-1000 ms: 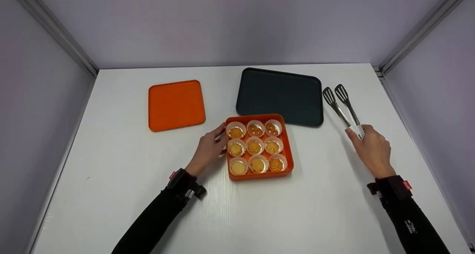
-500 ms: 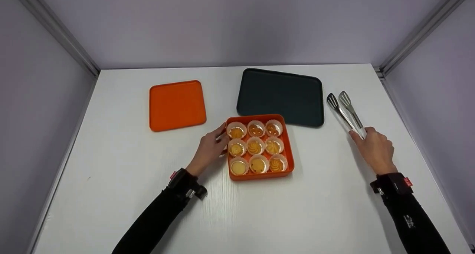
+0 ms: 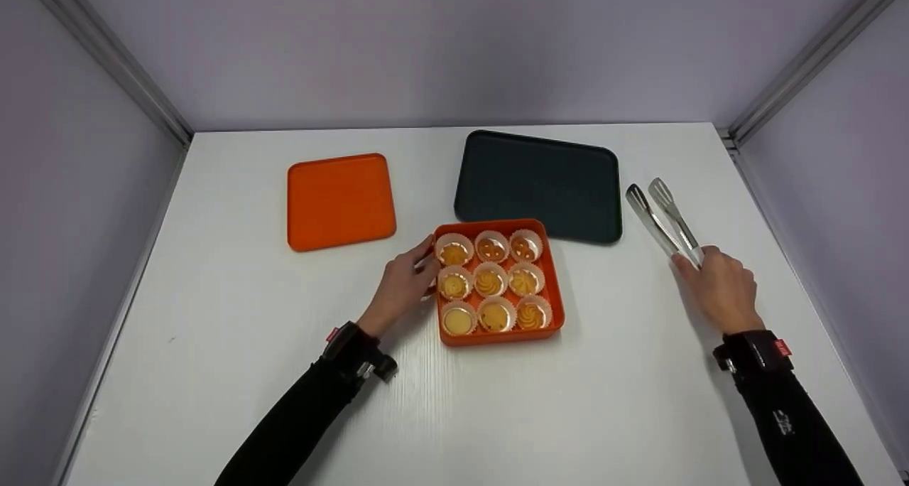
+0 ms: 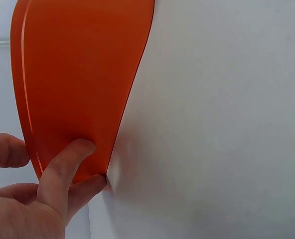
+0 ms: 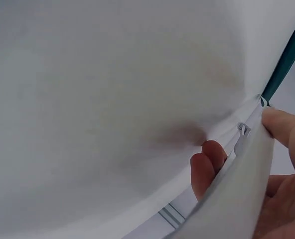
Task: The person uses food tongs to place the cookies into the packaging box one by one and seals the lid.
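My left hand point(image 3: 399, 290) holds the left side of an orange square box point(image 3: 497, 338), near its far left corner. In the left wrist view, fingertips press on the box's smooth outer wall point(image 4: 77, 74) and at its rim. Several yellow cookies in white paper cups, such as a swirled cookie point(image 3: 530, 316), fill the box in rows. My right hand point(image 3: 723, 288) grips metal tongs point(image 3: 671, 219) by the handle end. Their slotted arms are spread and point away, right of the dark tray. In the right wrist view, thumb and fingers hold the tongs' pale handle point(image 5: 232, 199).
A dark rectangular tray point(image 3: 537, 180) lies behind the box, close to its far edge. Farther left is a flat orange square tray point(image 3: 341, 202). The white table point(image 3: 234, 372) has walls at the back and both sides.
My right hand has drawn the tongs slightly nearer and to the right, and their heads have turned more edge-on. The left hand and the box stay in place.
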Tool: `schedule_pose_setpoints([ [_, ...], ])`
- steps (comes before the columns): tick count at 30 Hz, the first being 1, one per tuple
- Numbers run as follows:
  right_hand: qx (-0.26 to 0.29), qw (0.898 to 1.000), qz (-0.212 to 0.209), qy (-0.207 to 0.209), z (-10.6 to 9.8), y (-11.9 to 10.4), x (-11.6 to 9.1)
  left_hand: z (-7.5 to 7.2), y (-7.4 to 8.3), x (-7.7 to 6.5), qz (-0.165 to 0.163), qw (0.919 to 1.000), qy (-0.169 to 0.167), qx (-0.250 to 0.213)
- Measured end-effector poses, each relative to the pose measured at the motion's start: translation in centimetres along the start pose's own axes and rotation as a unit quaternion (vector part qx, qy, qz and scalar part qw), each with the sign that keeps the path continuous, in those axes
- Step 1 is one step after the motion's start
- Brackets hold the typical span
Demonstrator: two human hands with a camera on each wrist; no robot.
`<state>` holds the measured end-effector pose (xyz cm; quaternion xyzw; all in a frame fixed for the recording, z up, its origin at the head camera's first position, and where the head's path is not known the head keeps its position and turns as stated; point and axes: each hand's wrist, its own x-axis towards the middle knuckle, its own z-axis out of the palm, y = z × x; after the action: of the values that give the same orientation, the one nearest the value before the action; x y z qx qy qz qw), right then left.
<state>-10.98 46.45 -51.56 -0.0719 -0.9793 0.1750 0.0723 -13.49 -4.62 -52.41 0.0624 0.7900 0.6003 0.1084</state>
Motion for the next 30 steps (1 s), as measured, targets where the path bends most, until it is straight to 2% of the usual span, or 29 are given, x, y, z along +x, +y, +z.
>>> schedule_pose_setpoints([
  [10, -0.010, 1.000, -0.022, 0.008, 0.3, 0.1, 0.1, 0.1, 0.1, -0.1, -0.003, 1.0000, 0.003, 0.006],
  [16, -0.017, 1.000, -0.022, -0.005, 0.3, 0.2, 0.2, 0.0, 0.1, 0.0, -0.001, 0.9999, 0.003, 0.015],
  [21, -0.022, 0.999, -0.024, -0.010, -0.1, 0.1, 0.1, 0.0, 0.4, 0.2, 0.012, 0.9998, -0.010, 0.012],
  [26, -0.035, 0.996, -0.059, 0.057, -0.6, -0.6, -0.4, -0.2, 0.4, 0.2, 0.011, 0.9997, -0.023, 0.005],
  [30, -0.016, 0.988, -0.095, 0.118, -0.5, -2.6, -0.7, -0.8, 0.2, -0.2, -0.003, 1.0000, 0.000, 0.008],
])
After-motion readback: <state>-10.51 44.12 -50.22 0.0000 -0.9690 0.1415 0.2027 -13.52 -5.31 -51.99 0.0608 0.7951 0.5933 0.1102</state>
